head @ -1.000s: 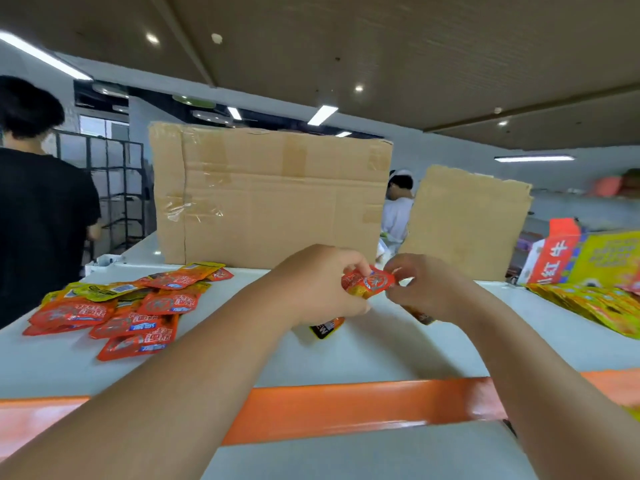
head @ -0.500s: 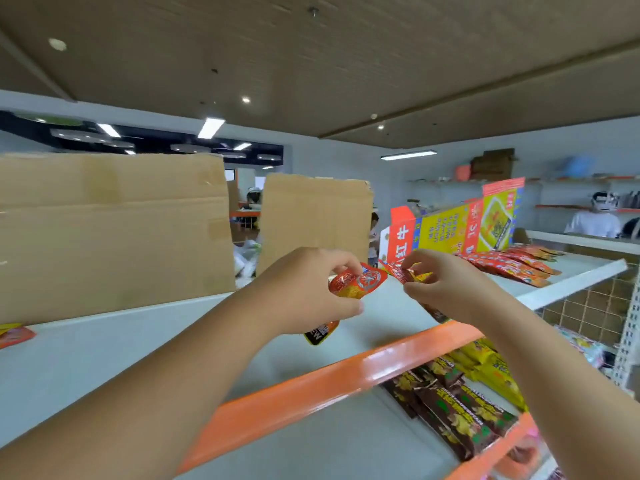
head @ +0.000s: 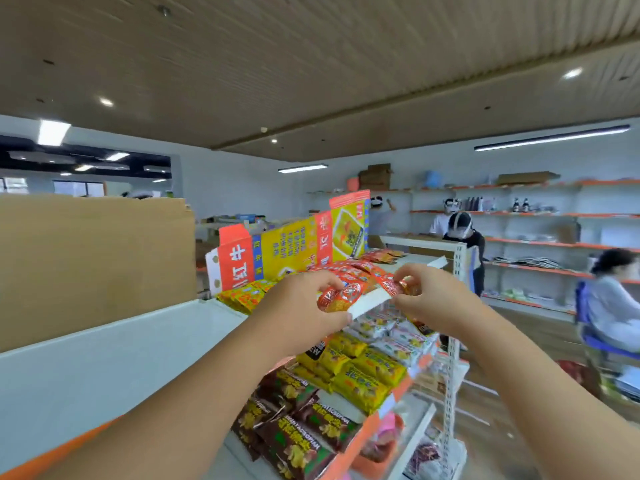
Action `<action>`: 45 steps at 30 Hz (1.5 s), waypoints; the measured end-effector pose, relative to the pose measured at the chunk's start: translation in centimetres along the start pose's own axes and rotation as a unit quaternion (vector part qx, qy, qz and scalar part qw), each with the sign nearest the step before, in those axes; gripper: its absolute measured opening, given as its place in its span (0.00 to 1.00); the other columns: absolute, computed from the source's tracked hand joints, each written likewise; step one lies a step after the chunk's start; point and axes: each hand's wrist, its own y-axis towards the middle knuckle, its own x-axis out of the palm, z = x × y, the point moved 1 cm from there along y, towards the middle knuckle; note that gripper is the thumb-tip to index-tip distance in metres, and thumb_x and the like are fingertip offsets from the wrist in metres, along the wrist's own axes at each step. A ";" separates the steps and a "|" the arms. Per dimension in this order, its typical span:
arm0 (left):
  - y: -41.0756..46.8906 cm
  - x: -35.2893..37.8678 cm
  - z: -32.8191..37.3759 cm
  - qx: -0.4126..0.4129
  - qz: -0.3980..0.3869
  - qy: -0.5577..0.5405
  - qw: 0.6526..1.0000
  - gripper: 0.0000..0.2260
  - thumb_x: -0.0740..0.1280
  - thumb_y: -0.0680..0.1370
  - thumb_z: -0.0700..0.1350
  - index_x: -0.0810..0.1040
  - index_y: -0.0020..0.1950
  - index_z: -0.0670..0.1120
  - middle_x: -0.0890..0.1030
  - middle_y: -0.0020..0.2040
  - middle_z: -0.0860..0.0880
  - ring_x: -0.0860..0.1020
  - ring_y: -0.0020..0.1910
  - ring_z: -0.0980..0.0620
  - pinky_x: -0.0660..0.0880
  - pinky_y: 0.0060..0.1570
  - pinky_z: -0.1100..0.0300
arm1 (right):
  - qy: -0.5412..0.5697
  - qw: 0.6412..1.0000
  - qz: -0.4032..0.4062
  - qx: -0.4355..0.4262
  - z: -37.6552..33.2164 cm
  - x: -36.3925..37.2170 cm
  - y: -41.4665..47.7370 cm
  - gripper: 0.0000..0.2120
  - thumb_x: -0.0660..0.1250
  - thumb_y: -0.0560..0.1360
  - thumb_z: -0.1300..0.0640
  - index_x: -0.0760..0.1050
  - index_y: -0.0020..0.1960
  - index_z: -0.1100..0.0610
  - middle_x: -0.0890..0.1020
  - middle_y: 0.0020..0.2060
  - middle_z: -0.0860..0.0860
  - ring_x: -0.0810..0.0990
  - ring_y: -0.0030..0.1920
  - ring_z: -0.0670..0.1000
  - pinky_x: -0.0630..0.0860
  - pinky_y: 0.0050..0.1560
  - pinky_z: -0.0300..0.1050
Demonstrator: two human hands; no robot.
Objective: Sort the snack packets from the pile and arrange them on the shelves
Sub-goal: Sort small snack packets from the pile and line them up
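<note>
Left hand [head: 304, 308]: you pinch a red packet [head: 341, 296] with the thumb and curled fingers.
Right hand [head: 433, 301]: you pinch a second packet [head: 398, 286], just beside the first.
Place: both packets are over the front edge of the top shelf [head: 121, 341], near its right end.
Behind: more red packets [head: 360, 266] lie on this shelf, in front of a printed box [head: 294, 244].

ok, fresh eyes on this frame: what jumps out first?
Centre frame, the left hand and right hand pinch glossy red snack packets between them. Just behind, a bright yellow-and-red flattened carton stands on the white top shelf. Lower right, yellow snack packets and brown snack packets lie in rows on the orange-edged shelf below.
</note>
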 end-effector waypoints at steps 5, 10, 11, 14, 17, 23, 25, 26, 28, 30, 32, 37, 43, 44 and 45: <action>3.7 5.7 6.2 0.051 -0.021 -0.028 0.998 0.20 0.75 0.71 0.61 0.77 0.62 0.64 0.79 0.57 0.60 0.77 0.52 0.58 0.77 0.52 0.56 | -0.019 0.999 0.016 0.032 6.1 -5.1 -1.1 0.11 0.67 0.76 0.49 0.74 0.58 0.44 0.82 0.51 0.49 0.85 0.44 0.52 0.83 0.47 0.55; 6.8 9.7 10.2 0.083 -0.038 -0.034 0.995 0.20 0.74 0.70 0.63 0.76 0.61 0.66 0.78 0.59 0.59 0.77 0.54 0.55 0.77 0.55 0.52 | -0.038 0.998 0.037 0.046 10.2 -7.9 -1.5 0.12 0.68 0.75 0.47 0.74 0.58 0.42 0.81 0.51 0.47 0.83 0.46 0.50 0.82 0.47 0.52; 7.5 10.4 10.7 0.088 -0.039 -0.031 0.995 0.20 0.73 0.70 0.64 0.76 0.60 0.67 0.78 0.59 0.59 0.77 0.54 0.54 0.78 0.55 0.51 | -0.041 0.997 0.038 0.048 10.9 -8.1 -1.4 0.12 0.68 0.75 0.47 0.74 0.59 0.43 0.81 0.51 0.47 0.82 0.46 0.49 0.82 0.47 0.51; 9.3 12.6 11.5 0.096 -0.051 -0.027 0.994 0.19 0.73 0.70 0.63 0.76 0.60 0.66 0.79 0.58 0.60 0.77 0.52 0.56 0.78 0.53 0.53 | -0.042 0.997 0.042 0.058 13.4 -8.3 -0.9 0.13 0.68 0.74 0.46 0.75 0.59 0.42 0.80 0.52 0.45 0.83 0.45 0.48 0.82 0.46 0.51; 11.4 14.1 11.7 0.108 -0.070 -0.002 0.992 0.18 0.74 0.71 0.63 0.76 0.60 0.65 0.78 0.51 0.59 0.76 0.48 0.58 0.78 0.51 0.53 | -0.051 0.995 0.034 0.072 15.9 -8.1 0.5 0.13 0.68 0.73 0.46 0.74 0.57 0.40 0.79 0.53 0.44 0.83 0.43 0.46 0.83 0.44 0.50; 18.6 15.9 10.1 0.172 -0.127 0.102 0.972 0.20 0.72 0.73 0.63 0.75 0.63 0.65 0.76 0.50 0.60 0.75 0.45 0.59 0.75 0.46 0.57 | -0.063 0.994 0.031 0.087 19.5 -7.5 6.1 0.14 0.68 0.74 0.47 0.74 0.59 0.39 0.78 0.56 0.45 0.81 0.47 0.46 0.82 0.47 0.49; 21.8 16.8 9.2 0.183 -0.138 0.125 0.965 0.20 0.72 0.73 0.62 0.75 0.64 0.65 0.73 0.46 0.62 0.74 0.42 0.62 0.74 0.42 0.59 | -0.087 0.992 0.030 0.085 20.4 -7.2 8.4 0.15 0.67 0.74 0.47 0.74 0.60 0.41 0.78 0.55 0.46 0.81 0.47 0.47 0.81 0.49 0.50; 23.5 17.3 8.9 0.187 -0.138 0.133 0.963 0.20 0.72 0.73 0.63 0.75 0.64 0.65 0.73 0.46 0.62 0.74 0.42 0.61 0.73 0.40 0.59 | -0.092 0.992 0.031 0.084 20.8 -7.1 9.7 0.15 0.67 0.74 0.46 0.74 0.61 0.41 0.78 0.55 0.46 0.81 0.47 0.47 0.81 0.50 0.51; 27.2 18.1 8.3 0.187 -0.135 0.140 0.963 0.21 0.71 0.73 0.64 0.74 0.64 0.66 0.76 0.50 0.62 0.76 0.45 0.60 0.75 0.41 0.58 | -0.100 0.991 0.038 0.084 21.6 -7.5 12.6 0.16 0.67 0.74 0.46 0.74 0.62 0.41 0.78 0.55 0.46 0.80 0.49 0.48 0.81 0.51 0.53; 30.7 19.1 7.6 0.185 -0.131 0.146 0.963 0.21 0.71 0.73 0.64 0.75 0.65 0.65 0.79 0.57 0.59 0.77 0.51 0.55 0.77 0.48 0.56 | -0.113 0.989 0.042 0.082 22.2 -7.9 15.9 0.15 0.68 0.75 0.46 0.74 0.61 0.41 0.79 0.54 0.46 0.81 0.48 0.48 0.82 0.50 0.53; 33.5 20.1 6.8 0.189 -0.125 0.163 0.960 0.21 0.71 0.73 0.64 0.76 0.65 0.64 0.79 0.60 0.56 0.76 0.53 0.52 0.76 0.49 0.55 | -0.115 0.989 0.045 0.078 22.8 -7.8 18.8 0.14 0.67 0.76 0.47 0.74 0.61 0.42 0.80 0.53 0.47 0.82 0.47 0.48 0.82 0.49 0.52; 39.3 21.7 4.5 0.172 -0.130 0.170 0.962 0.22 0.72 0.73 0.64 0.76 0.65 0.63 0.78 0.63 0.54 0.76 0.53 0.53 0.76 0.49 0.55 | -0.116 0.990 0.056 0.058 24.6 -7.4 25.6 0.16 0.68 0.75 0.47 0.74 0.63 0.41 0.78 0.57 0.47 0.81 0.49 0.48 0.81 0.51 0.53; 44.7 24.0 2.8 0.150 -0.140 0.176 0.963 0.23 0.72 0.74 0.64 0.76 0.66 0.61 0.77 0.62 0.55 0.75 0.53 0.53 0.76 0.51 0.56 | -0.099 0.993 0.044 0.041 27.9 -6.0 31.6 0.14 0.68 0.75 0.47 0.73 0.60 0.39 0.80 0.55 0.48 0.83 0.46 0.50 0.83 0.47 0.52; 45.5 24.5 2.8 0.147 -0.141 0.175 0.963 0.22 0.72 0.74 0.63 0.77 0.66 0.60 0.77 0.61 0.55 0.75 0.53 0.53 0.76 0.50 0.56 | -0.099 0.993 0.044 0.038 28.6 -5.9 32.7 0.15 0.69 0.75 0.47 0.74 0.60 0.40 0.80 0.55 0.47 0.82 0.46 0.49 0.82 0.47 0.50; 46.2 25.0 2.7 0.144 -0.143 0.174 0.964 0.22 0.73 0.74 0.63 0.77 0.65 0.60 0.77 0.60 0.55 0.75 0.52 0.53 0.75 0.49 0.57 | -0.099 0.994 0.042 0.035 29.4 -5.7 33.8 0.15 0.69 0.74 0.47 0.74 0.61 0.41 0.80 0.55 0.47 0.81 0.46 0.49 0.81 0.47 0.48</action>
